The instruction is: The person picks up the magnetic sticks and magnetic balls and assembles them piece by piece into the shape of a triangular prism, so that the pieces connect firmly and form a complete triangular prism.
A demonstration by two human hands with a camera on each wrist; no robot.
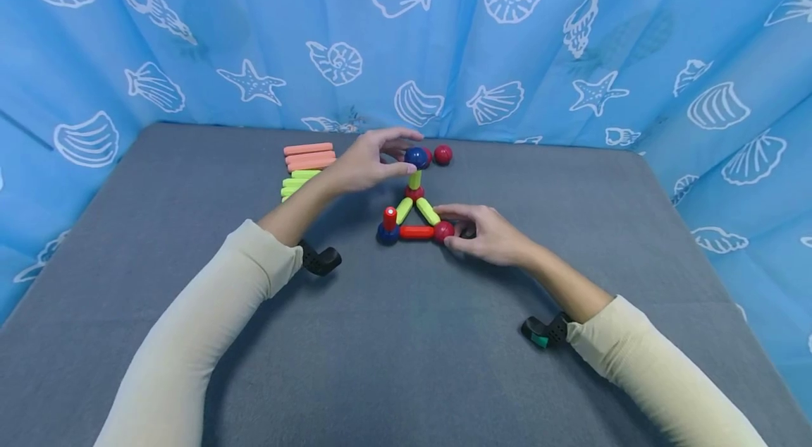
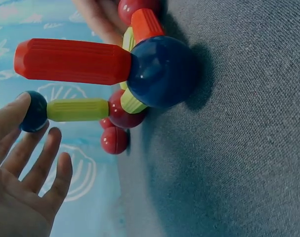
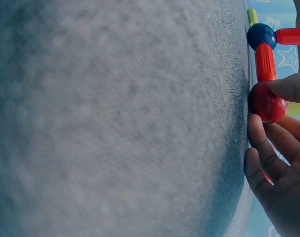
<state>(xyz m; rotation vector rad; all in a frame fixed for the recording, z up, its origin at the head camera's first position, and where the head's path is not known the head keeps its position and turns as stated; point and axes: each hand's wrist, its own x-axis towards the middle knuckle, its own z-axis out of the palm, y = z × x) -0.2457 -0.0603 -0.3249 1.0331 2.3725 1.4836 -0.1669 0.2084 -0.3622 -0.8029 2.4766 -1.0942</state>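
Observation:
On the table lies a triangle of rods and balls. A flat red rod (image 1: 416, 232) forms its near side; two yellow-green rods (image 1: 428, 211) form the others. My left hand (image 1: 364, 163) pinches a dark blue ball (image 1: 416, 156) on top of an upright yellow-green rod (image 2: 78, 109), which rises from the rear red ball (image 1: 414, 194). At the near right corner, my right hand (image 1: 491, 235) grips a red ball (image 3: 267, 102) between thumb and fingers. A red rod (image 2: 73, 61) stands upright on the blue ball (image 2: 164, 71) at the near left corner.
Loose red balls (image 1: 443, 154) sit behind the structure. To the left, orange rods (image 1: 309, 149) and yellow-green rods (image 1: 298, 182) lie in rows, partly behind my left forearm. A blue shell-print curtain (image 1: 406, 45) hangs along the back of the grey table (image 1: 406, 362).

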